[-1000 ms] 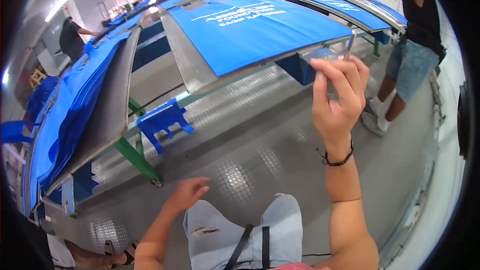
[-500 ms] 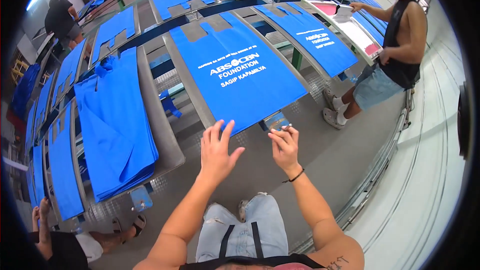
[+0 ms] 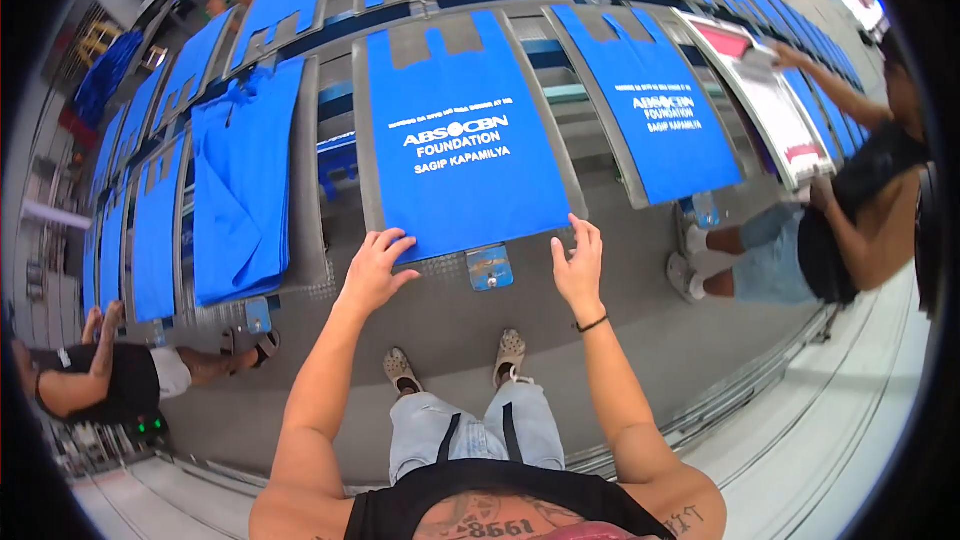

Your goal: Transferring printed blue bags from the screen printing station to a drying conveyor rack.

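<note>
Both your hands have come down onto the near edge of the blue printed bag [image 3: 462, 145] at frame centre — left hand [image 3: 373, 270] and right hand [image 3: 580, 270] with fingers spread flat, gripping nothing — so it lies pinned on its grey surface [image 3: 365, 170].

The wide blue fabric bag [image 3: 465, 130] hides most of the grey metal worktop [image 3: 368, 190] beneath it. The standing person [image 3: 850, 210] at right is partly cut by the dark rim.

Counted: two bare hands, left hand [image 3: 372, 270] and right hand [image 3: 580, 265], at the near edge of one blue printed bag [image 3: 462, 140]; one more printed bag [image 3: 668, 110] to its right; two other people [image 3: 830, 230] [image 3: 90, 380] nearby.
</note>
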Demonstrator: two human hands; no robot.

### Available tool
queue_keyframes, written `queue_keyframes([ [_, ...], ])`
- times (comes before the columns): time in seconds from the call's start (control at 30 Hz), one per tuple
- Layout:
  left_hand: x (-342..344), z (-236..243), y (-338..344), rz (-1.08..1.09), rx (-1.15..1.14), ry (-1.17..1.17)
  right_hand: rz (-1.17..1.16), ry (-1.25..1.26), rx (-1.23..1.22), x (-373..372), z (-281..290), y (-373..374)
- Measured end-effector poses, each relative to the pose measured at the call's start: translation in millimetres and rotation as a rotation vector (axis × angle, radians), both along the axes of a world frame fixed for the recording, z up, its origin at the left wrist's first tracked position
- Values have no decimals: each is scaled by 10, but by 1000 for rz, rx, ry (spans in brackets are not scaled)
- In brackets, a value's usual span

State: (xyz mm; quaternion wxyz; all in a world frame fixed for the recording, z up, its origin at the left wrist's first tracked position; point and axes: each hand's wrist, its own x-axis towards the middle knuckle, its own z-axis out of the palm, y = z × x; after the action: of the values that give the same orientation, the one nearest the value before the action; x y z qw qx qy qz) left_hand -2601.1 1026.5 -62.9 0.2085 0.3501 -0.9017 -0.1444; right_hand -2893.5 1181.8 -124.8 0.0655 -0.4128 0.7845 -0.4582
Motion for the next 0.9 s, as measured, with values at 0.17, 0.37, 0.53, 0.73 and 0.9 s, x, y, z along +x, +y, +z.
queue_keyframes([
  [0.17,181,-217,-164,-80,95,-32,95,-113,129,-290,-126,-272],
  [0.37,-47,87,-134,85,-41,130,101,-208,180,-527,-152,-332],
  [0.53,-320,547,11,88,-178,138,108,-932,-59,-466,-59,-341],
  [0.73,-332,478,59,77,-246,365,107,-1913,67,-59,137,-416],
  [0.9,-538,711,312,66,-230,435,215,-1702,-195,265,740,-786],
])
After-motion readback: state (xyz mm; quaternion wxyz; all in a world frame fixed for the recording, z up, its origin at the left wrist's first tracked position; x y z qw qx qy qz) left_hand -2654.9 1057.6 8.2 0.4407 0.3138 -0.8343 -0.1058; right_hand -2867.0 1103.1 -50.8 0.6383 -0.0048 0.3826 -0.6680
